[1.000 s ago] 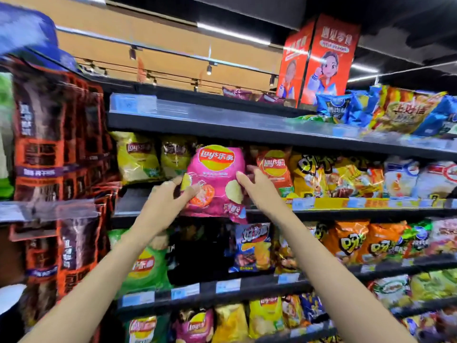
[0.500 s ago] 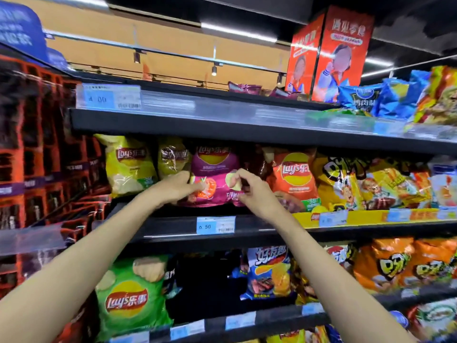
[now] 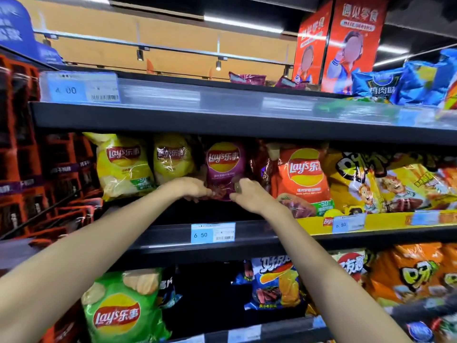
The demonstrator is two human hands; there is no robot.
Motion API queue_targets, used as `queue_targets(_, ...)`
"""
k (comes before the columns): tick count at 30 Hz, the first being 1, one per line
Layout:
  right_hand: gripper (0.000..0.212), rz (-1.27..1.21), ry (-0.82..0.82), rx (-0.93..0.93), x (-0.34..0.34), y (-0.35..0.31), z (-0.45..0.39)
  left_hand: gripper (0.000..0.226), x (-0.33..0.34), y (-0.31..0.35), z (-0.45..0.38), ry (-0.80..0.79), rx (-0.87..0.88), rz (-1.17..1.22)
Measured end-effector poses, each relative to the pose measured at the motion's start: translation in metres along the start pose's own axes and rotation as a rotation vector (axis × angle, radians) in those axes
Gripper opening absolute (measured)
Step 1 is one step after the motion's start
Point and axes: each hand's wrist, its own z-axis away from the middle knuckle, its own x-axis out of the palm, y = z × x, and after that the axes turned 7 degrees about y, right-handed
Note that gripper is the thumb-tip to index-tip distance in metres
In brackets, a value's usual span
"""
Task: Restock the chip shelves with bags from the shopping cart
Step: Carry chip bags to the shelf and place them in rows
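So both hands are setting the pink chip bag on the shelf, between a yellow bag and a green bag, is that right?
Not quite. In the head view the pink chip bag, held by the left hand and right hand, stands between a yellow bag and an orange bag, not a green one.

I am looking at a shop's snack aisle. Dark metal shelves [image 3: 222,122] run in tiers across my view, packed with branded chip bags [image 3: 303,179] facing out. Price tags [image 3: 212,233] with barcodes sit in the shelf rails at six o'clock and ten o'clock. An orange promotional display box [image 3: 346,43] stands at one o'clock, under ceiling track lights [image 3: 217,65].
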Motion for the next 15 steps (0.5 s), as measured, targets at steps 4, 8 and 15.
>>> queue_targets(4, 0.025, 0.004, -0.068, -0.003, 0.004, -0.001, -0.001, 0.046, 0.000, 0.001, 0.008, 0.056, 0.018, -0.082)
queue_targets(8, 0.060, 0.007, -0.140, -0.034, 0.000, 0.001, 0.006, 0.062, -0.003, 0.000, 0.020, 0.158, -0.040, -0.156)
queue_targets(15, 0.070, -0.087, -0.181, -0.137, -0.024, 0.002, 0.034, 0.041, -0.009, 0.011, 0.061, 0.534, -0.035, -0.265)
